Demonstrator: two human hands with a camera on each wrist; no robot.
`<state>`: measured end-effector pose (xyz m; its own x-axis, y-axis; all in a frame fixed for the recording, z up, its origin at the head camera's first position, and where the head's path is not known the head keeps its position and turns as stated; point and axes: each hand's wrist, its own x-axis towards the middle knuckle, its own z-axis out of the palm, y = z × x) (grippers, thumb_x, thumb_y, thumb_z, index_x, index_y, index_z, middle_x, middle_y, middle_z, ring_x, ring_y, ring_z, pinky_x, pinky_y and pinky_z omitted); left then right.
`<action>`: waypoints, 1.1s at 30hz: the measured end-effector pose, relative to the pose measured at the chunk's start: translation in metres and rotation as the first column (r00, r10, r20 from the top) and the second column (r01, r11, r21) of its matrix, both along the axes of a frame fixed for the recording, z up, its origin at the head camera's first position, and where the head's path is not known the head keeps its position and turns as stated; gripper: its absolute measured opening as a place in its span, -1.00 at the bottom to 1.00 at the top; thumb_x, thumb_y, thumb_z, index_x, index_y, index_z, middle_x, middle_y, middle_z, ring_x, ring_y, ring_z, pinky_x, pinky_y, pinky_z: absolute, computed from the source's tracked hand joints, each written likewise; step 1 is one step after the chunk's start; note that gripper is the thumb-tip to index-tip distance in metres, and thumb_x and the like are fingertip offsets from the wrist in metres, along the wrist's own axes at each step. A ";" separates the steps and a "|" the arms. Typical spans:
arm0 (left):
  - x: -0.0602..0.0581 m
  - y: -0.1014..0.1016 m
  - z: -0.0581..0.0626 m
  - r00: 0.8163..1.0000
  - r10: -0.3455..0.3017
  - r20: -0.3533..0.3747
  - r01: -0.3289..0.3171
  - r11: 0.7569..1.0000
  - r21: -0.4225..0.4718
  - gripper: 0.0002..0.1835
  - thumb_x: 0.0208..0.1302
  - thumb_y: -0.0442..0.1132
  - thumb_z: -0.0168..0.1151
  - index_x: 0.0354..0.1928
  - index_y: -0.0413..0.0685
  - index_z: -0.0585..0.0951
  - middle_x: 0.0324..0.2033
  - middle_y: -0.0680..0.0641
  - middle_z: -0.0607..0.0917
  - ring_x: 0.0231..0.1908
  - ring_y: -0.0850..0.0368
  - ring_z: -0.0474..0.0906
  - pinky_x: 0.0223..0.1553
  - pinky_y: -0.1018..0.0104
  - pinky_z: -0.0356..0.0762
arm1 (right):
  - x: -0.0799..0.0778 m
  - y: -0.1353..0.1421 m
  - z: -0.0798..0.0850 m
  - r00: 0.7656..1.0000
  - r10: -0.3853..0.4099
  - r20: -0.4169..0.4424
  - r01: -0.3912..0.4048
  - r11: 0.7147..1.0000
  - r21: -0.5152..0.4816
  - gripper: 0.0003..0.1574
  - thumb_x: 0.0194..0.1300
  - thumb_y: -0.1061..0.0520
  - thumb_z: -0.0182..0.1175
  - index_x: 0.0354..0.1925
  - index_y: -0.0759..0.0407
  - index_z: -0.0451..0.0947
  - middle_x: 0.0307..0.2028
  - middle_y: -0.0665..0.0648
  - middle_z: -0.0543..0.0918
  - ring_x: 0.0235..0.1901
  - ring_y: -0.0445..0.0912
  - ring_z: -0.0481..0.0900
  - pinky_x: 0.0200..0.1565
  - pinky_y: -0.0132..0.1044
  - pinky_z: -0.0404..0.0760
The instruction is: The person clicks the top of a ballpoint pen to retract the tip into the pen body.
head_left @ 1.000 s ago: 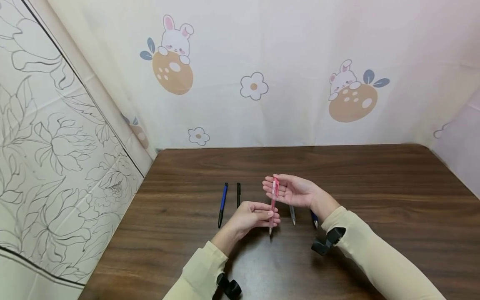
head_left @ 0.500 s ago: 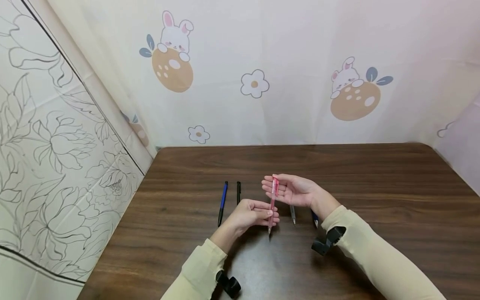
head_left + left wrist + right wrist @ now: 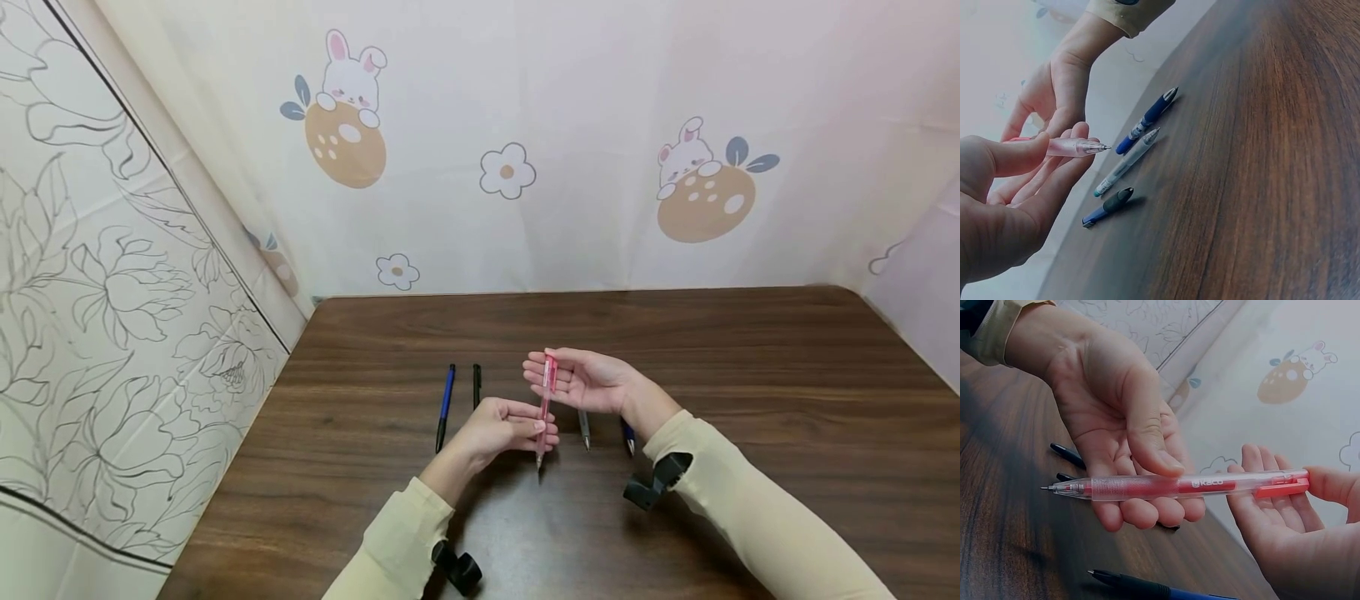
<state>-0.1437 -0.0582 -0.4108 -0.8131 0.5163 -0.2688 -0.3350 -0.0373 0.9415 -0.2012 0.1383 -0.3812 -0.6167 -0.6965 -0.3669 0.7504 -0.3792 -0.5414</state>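
A clear-barrelled click pen (image 3: 1207,485) with red inside, a red clip and "KACO" lettering is held up over the table. My left hand (image 3: 491,433) pinches its tip-end half, thumb on top and fingers beneath. The pen's metal point sticks out, aimed toward me. My right hand (image 3: 588,382) is palm up at the clip end, its fingers stretched out behind the barrel. In the right wrist view, that hand's thumb (image 3: 1335,487) touches the pen's end.
On the brown wooden table (image 3: 750,375) a blue-and-black pen (image 3: 446,408) and a black pen (image 3: 477,385) lie at left. To the right lie a grey-white pen (image 3: 1127,161) and a dark blue pen (image 3: 1147,120), partly hidden by my right hand in the head view. A patterned curtain (image 3: 585,208) hangs behind.
Both hands keep the same hold on the red pen. Only a slight shift of the head view shows; the pens on the table stay put.
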 end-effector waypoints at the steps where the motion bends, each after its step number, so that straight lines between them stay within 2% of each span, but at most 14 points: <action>1: 0.000 0.000 0.000 1.000 0.000 0.001 0.000 1.000 -0.001 -0.68 0.31 -0.48 0.12 0.03 -0.61 0.51 -0.08 -0.49 0.66 -0.24 0.07 0.74 -0.05 0.10 0.69 | 0.000 0.000 0.000 1.000 0.001 0.000 -0.001 1.000 0.000 -0.65 0.50 0.11 -0.06 -0.07 0.25 0.62 -0.08 0.16 0.73 -0.02 -0.09 0.68 0.12 -0.24 0.63; 24: 0.002 -0.002 -0.002 1.000 -0.001 0.001 0.001 1.000 0.019 -0.68 0.31 -0.49 0.11 0.04 -0.62 0.50 -0.07 -0.48 0.65 -0.21 0.05 0.74 -0.03 0.08 0.68 | -0.002 -0.001 0.000 1.000 0.013 -0.008 -0.013 0.999 0.039 -0.62 0.51 0.05 -0.08 -0.08 0.24 0.61 -0.07 0.16 0.73 -0.02 -0.03 0.69 0.09 -0.25 0.65; 33: 0.000 -0.004 0.002 1.000 -0.015 -0.012 0.016 1.000 0.012 -0.68 0.31 -0.50 0.09 0.04 -0.64 0.48 -0.06 -0.54 0.62 -0.23 0.07 0.74 -0.02 0.05 0.67 | -0.003 0.000 0.002 1.000 0.022 -0.021 -0.021 0.999 0.041 -0.62 0.51 0.05 -0.08 -0.03 0.23 0.58 -0.06 0.16 0.73 -0.02 -0.03 0.69 0.10 -0.25 0.64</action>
<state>-0.1435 -0.0618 -0.4093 -0.8081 0.5321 -0.2528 -0.3244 -0.0437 0.9449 -0.2044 0.1379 -0.3788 -0.6095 -0.6947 -0.3820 0.7462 -0.3401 -0.5722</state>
